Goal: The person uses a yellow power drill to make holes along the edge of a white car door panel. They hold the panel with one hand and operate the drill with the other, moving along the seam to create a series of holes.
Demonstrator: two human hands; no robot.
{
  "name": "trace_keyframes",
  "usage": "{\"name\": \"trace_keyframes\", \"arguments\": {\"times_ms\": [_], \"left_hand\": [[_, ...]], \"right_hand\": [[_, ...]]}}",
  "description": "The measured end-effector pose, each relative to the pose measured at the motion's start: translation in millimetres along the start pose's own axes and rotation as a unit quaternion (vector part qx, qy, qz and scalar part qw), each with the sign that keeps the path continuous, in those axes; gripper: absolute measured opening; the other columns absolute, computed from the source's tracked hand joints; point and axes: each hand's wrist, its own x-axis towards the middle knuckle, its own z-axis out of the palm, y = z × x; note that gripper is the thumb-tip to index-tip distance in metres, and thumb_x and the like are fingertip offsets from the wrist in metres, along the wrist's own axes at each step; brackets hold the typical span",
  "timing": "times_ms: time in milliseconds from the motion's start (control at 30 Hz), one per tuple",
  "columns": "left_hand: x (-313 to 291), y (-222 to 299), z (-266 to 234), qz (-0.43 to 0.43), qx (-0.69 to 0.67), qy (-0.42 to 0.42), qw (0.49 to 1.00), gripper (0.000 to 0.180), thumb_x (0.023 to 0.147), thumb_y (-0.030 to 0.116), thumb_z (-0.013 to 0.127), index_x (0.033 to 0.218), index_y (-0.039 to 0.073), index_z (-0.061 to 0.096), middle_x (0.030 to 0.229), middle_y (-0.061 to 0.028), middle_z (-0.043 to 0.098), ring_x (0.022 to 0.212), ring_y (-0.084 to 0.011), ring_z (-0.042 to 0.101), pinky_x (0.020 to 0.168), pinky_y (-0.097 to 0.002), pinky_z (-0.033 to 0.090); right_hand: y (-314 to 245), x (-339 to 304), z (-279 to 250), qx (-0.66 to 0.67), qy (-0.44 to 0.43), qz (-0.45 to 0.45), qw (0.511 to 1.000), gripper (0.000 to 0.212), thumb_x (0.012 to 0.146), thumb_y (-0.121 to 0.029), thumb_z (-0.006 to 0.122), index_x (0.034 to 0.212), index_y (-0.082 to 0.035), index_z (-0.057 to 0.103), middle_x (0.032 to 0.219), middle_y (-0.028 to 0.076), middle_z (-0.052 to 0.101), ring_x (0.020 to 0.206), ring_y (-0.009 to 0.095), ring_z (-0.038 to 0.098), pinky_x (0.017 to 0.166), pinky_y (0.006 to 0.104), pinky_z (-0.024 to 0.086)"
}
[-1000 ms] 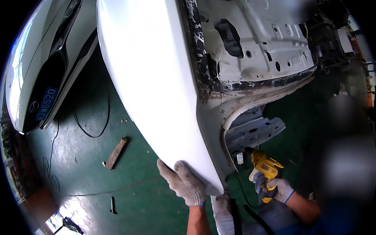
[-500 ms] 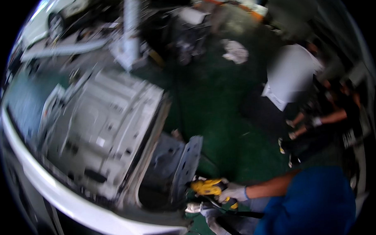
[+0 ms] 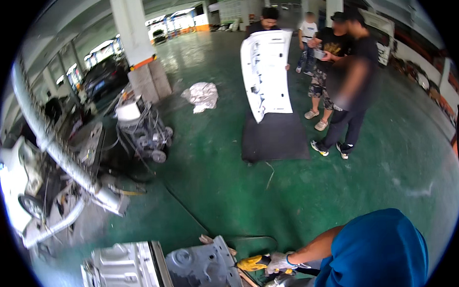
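My right hand (image 3: 279,263), in a pale grey glove, is closed around a yellow-and-black power tool (image 3: 252,263). The blue sleeve (image 3: 377,252) and bare forearm reach in from the lower right. The tool's front end lies close to the right edge of a grey metal body panel (image 3: 201,268); whether it touches cannot be seen. Left of that panel lies a silvery car door or lid shell (image 3: 124,273), cut off by the lower edge. A whitish shape (image 3: 277,283) below my right hand is too unclear to name. My left hand does not show.
Ahead, a person (image 3: 266,23) holds up a white body panel (image 3: 271,73) above a dark mat (image 3: 275,142). Further people (image 3: 351,88) stand right of it. A wheeled machine with cables (image 3: 145,128), a crumpled pale cloth (image 3: 202,96), a slanting grey post (image 3: 57,144) and a floor hose (image 3: 186,208) lie ahead and left.
My view has swung upward, so the metal parts sit lower and the long white curved part has left the picture. My right hand still grips the yellow tool.
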Motion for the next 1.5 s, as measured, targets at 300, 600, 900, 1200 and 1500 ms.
{"name": "trace_keyframes", "arguments": {"times_ms": [300,600,900,1200,1500], "left_hand": [[-6,173,32,0.15,0.008,-0.127,0.98,0.052,0.105,0.031,0.059,0.143,-0.002,0.051,0.145,-0.0311,0.048,0.128,-0.0438,0.055,0.105,-0.0502,0.05],[-28,224,30,0.166,0.029,-0.179,0.969,0.051,0.104,0.031,0.06,0.141,-0.002,0.052,0.14,-0.0296,0.051,0.122,-0.0422,0.057,0.101,-0.0495,0.052],[-57,221,11,0.102,0.034,-0.199,0.974,0.05,0.102,0.031,0.061,0.139,-0.002,0.053,0.134,-0.028,0.054,0.117,-0.0407,0.059,0.096,-0.0489,0.053],[-85,205,-19,0.024,0.021,-0.217,0.976,0.048,0.101,0.031,0.062,0.136,-0.001,0.054,0.129,-0.0265,0.057,0.111,-0.0392,0.061,0.092,-0.0483,0.055],[-115,168,-49,-0.047,-0.025,-0.26,0.964,0.047,0.1,0.031,0.063,0.134,-0.001,0.054,0.123,-0.025,0.06,0.106,-0.0377,0.064,0.088,-0.0476,0.056]], "right_hand": [[108,51,-69,0.2,0.1,0.032,0.974,0.021,0.07,-0.014,0.086,0.08,0.001,0.074,0.08,0.011,0.072,0.064,0.021,0.068,0.054,0.0371,0.052],[98,23,-124,0.237,0.136,0.23,0.934,0.027,0.082,-0.027,0.083,0.105,-0.015,0.075,0.086,0.007,0.074,0.076,0.023,0.074,0.075,0.0425,0.059],[92,37,-133,0.224,0.162,0.183,0.943,0.035,0.065,-0.023,0.094,0.085,-0.001,0.076,0.078,0.013,0.073,0.067,0.025,0.072,0.059,0.04,0.057],[84,9,-142,0.172,0.122,0.138,0.968,0.034,0.068,-0.02,0.092,0.089,0.0,0.076,0.079,0.014,0.073,0.063,0.027,0.07,0.054,0.0422,0.055],[108,25,-124,0.251,0.154,0.152,0.944,0.029,0.071,-0.016,0.09,0.09,-0.001,0.073,0.075,0.012,0.069,0.06,0.027,0.068,0.049,0.0425,0.053]]}}
